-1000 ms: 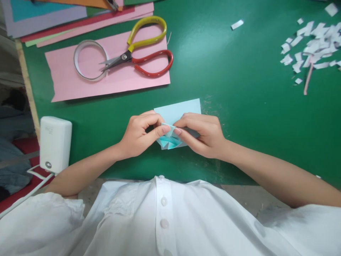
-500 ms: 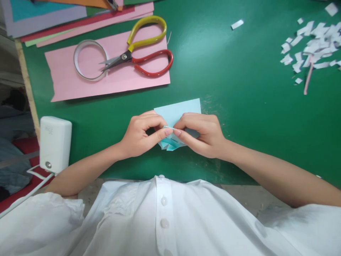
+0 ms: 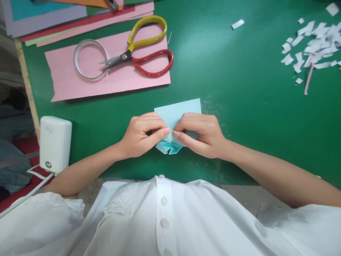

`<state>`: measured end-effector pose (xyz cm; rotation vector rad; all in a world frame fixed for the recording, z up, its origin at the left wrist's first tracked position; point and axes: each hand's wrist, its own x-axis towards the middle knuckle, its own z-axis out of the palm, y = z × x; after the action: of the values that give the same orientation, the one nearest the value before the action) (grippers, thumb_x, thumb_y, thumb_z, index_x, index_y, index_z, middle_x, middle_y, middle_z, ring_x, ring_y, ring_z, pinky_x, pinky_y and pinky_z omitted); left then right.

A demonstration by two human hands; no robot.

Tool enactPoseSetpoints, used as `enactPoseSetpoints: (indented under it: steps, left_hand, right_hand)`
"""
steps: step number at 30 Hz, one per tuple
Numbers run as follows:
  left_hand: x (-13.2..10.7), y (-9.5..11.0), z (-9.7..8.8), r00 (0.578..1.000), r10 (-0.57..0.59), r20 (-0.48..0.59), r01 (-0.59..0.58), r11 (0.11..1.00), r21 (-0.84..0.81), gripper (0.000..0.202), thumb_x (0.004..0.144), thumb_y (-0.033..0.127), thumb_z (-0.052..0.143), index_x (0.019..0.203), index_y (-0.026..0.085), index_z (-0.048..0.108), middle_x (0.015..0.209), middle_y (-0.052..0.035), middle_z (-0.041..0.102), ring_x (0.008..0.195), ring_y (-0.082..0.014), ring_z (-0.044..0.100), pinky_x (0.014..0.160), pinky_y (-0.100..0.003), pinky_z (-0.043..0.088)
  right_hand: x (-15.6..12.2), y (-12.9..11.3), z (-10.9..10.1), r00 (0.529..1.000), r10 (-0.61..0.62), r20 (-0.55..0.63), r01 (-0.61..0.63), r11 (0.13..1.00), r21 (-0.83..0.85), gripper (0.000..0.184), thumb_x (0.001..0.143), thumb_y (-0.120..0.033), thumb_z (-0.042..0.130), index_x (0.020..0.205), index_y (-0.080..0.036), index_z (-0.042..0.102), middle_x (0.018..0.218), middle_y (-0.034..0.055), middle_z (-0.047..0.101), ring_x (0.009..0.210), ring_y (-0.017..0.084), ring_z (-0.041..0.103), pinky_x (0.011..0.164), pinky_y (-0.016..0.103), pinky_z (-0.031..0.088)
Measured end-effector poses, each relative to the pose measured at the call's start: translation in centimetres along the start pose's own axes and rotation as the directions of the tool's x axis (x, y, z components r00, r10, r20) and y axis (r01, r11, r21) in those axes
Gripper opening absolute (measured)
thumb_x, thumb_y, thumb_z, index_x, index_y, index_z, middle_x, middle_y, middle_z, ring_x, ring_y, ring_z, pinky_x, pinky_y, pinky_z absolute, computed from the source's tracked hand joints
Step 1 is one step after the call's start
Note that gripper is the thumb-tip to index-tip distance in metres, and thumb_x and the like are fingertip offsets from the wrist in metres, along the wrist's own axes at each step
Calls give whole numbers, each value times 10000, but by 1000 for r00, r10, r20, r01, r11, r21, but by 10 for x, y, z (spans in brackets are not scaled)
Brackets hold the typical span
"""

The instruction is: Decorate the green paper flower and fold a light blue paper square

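Note:
A light blue sheet of paper (image 3: 177, 107) lies on the table in front of my chest, its near end folded into small flaps. My left hand (image 3: 147, 135) pinches the paper's folded part between thumb and forefinger. From the other side my right hand (image 3: 201, 133) pinches the same part, its fingertips very close to those of the left. The fingers hide much of the fold between them. Below the fingertips, two flaps with a darker blue inside stick out toward me.
Scissors (image 3: 125, 57) with one yellow and one red handle rest on a pink sheet (image 3: 66, 85), beside a roll of tape (image 3: 76, 58). Coloured papers (image 3: 48, 14) are stacked at the far left. A white power bank (image 3: 55, 144) stands left. White paper scraps (image 3: 319, 46) lie far right.
The folded flaps have spread and dropped slightly toward me, and the raised strip between the fingertips has gone down. Both hands have hardly moved and still pinch the paper.

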<state>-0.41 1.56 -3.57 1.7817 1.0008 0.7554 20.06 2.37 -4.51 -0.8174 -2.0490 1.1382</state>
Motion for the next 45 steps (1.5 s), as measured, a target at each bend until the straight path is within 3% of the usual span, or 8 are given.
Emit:
enactPoseSetpoints:
  steps: [5, 13, 17, 21, 26, 34, 38, 45]
  left_hand:
    - [-1, -2, 0, 1000, -1, 31, -1, 998, 59, 271, 878, 311, 644, 652, 168, 600, 586, 14, 568, 578, -94, 483, 569, -234, 388]
    - [0, 0, -2, 995, -12, 104, 3, 996, 88, 231, 828, 253, 676, 619, 172, 620, 602, 1, 634, 626, -117, 537, 600, -241, 425]
    - [-1, 1, -3, 996, -74, 40, 73, 997, 23, 238, 835, 293, 672, 638, 169, 619, 598, -1, 594, 595, -111, 507, 574, -251, 407]
    - [-3, 0, 0, 984, -167, -55, 161, 982, -101, 284, 856, 338, 661, 644, 164, 586, 609, 3, 547, 571, -99, 479, 542, -247, 381]
    - [-2, 2, 4, 961, -230, -153, 193, 955, -226, 277, 861, 343, 673, 667, 166, 585, 624, 17, 566, 578, -86, 497, 541, -223, 403]
    - [-1, 3, 0, 968, -232, -94, 204, 950, -236, 295, 887, 418, 641, 735, 165, 625, 687, 6, 622, 610, -95, 551, 564, -214, 449]
    - [-1, 3, -3, 969, -234, -77, 215, 956, -200, 319, 932, 395, 569, 711, 169, 611, 635, 13, 548, 571, -89, 473, 534, -219, 398]
    - [-2, 1, -3, 972, -226, -69, 210, 960, -187, 429, 976, 371, 481, 599, 168, 441, 578, 17, 393, 545, -89, 353, 508, -238, 324]
  right_hand:
    - [0, 0, -2, 999, 42, -1, -42, 999, 8, 265, 949, -261, 525, 696, -202, 578, 602, -22, 576, 568, 89, 506, 563, 229, 403]
    - [0, 0, 1, 1000, 6, 6, -6, 1000, 4, 238, 953, -257, 534, 734, -192, 601, 611, -21, 592, 572, 86, 506, 571, 226, 400]
    - [-1, 0, -1, 997, 70, -20, -69, 997, 40, 221, 979, -326, 491, 827, -195, 584, 671, -26, 593, 577, 75, 506, 561, 213, 406]
    - [-3, 2, 0, 989, 95, -110, -83, 991, 108, 264, 943, -439, 530, 1059, -201, 523, 828, -1, 602, 647, 93, 550, 572, 228, 444]
    - [-5, 3, 5, 988, 93, -126, -75, 987, 141, 412, 867, -392, 660, 1185, -232, 452, 1018, 29, 594, 715, 102, 602, 558, 223, 492]
    - [-7, 5, 6, 971, 154, -182, -138, 986, 97, 290, 889, -284, 622, 1141, -250, 484, 990, 20, 623, 759, 127, 621, 594, 252, 533]
    - [-7, 4, 5, 969, 156, -191, -132, 982, 135, 234, 922, -269, 577, 1140, -264, 492, 1061, 28, 614, 791, 119, 621, 641, 246, 558]
    - [-8, 1, 4, 959, 213, -186, -189, 972, 139, 218, 952, -336, 534, 1161, -275, 526, 1088, 56, 638, 803, 156, 642, 671, 285, 557]
